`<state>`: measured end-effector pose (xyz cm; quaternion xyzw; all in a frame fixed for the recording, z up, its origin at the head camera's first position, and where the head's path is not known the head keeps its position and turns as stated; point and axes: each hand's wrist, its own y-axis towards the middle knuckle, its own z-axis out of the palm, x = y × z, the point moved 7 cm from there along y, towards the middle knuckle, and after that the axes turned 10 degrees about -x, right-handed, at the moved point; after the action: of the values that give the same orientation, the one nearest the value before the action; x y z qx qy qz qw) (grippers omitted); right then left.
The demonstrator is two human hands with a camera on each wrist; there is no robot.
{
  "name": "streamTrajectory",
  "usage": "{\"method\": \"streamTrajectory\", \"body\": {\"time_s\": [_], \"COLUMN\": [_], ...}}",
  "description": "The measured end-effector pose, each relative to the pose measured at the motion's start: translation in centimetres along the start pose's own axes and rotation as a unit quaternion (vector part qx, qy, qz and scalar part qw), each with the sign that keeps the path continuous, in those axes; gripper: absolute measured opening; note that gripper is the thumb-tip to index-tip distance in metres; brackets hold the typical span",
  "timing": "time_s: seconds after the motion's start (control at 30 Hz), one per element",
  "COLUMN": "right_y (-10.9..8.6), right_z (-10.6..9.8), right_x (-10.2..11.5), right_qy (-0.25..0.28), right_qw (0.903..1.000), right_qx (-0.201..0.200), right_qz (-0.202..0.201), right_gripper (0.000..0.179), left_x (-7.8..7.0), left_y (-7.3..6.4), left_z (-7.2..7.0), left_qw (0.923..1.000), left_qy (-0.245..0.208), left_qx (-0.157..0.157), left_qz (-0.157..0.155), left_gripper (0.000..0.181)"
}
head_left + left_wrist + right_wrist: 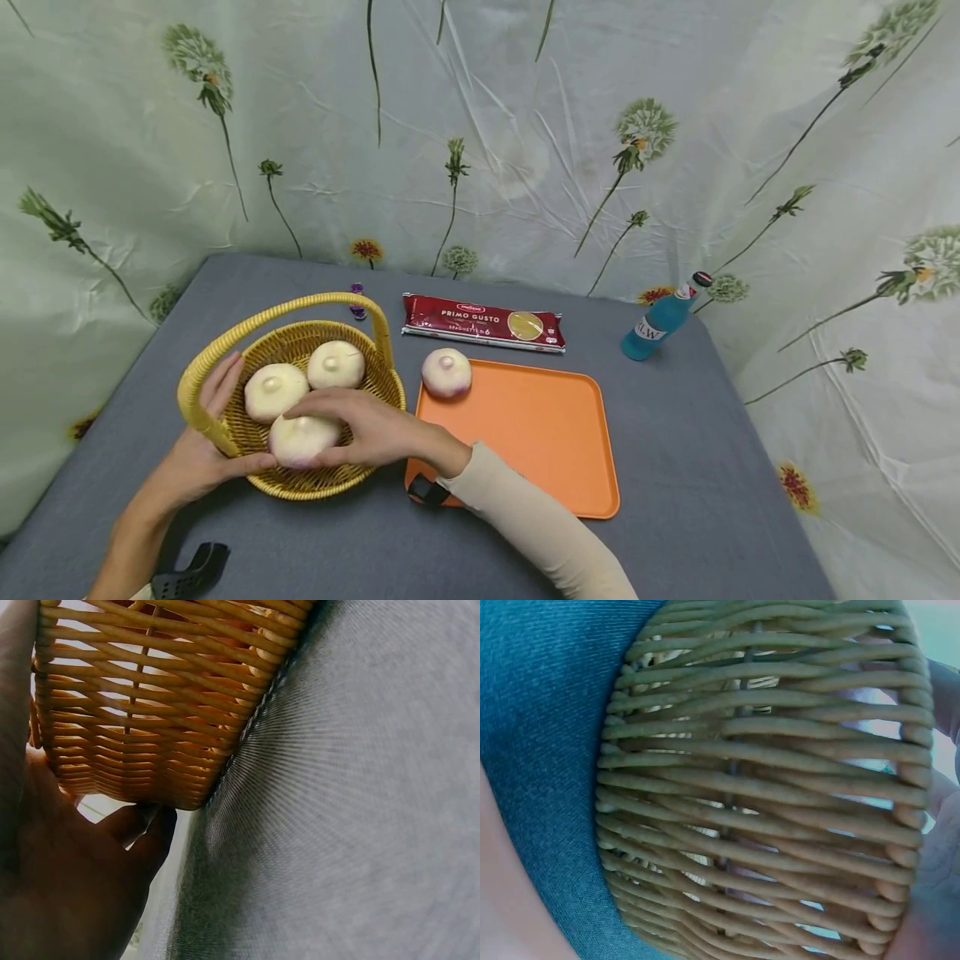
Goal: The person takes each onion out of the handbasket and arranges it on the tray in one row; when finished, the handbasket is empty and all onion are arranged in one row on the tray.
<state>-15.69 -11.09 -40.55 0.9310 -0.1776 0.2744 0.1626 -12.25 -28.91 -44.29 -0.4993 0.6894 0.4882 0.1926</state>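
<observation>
A yellow wicker basket (pixel 386 379) with an arched handle stands on the left of the table. Two white turnips (pixel 276 392) lie in its far part, and a third turnip (pixel 300 440) is nearer, purple at its lower edge. My right hand (pixel 371 429) reaches over the basket's right rim and holds this third turnip between thumb and fingers. On the basket's left, my left hand (pixel 191 465) grips the wall, thumb along the near rim and fingers by the handle's base. The left wrist view shows its fingers (pixel 154 832) against the woven wall (pixel 150 720).
An orange tray (pixel 532 433) lies right of the basket, with another turnip (pixel 447 372) at its far left corner. Behind it is a red spaghetti packet (pixel 480 322). A blue bottle (pixel 660 325) stands at the far right; a small purple item (pixel 357 302) is behind the basket.
</observation>
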Motion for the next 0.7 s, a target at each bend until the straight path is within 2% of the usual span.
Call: {"method": "streamTrajectory", "body": {"time_s": [0.27, 0.7], "right_y": [-0.6, -2.7], "right_z": [-1.0, -3.1], "right_x": [0.1, -0.3], "right_qy": [0.014, 0.06], "right_qw": [0.9994, 0.9944], "right_qx": [-0.033, -0.086], "right_qz": [0.002, 0.009], "right_gripper": [0.056, 0.055], "left_x": [0.2, 0.3], "left_y": [-0.1, 0.0], "left_z": [0.0, 0.1], "left_qw": [1.0, 0.9999], "left_qy": [0.006, 0.011], "left_qx": [0.001, -0.007], "left_qz": [-0.005, 0.008], "left_gripper": [0.141, 0.143]}}
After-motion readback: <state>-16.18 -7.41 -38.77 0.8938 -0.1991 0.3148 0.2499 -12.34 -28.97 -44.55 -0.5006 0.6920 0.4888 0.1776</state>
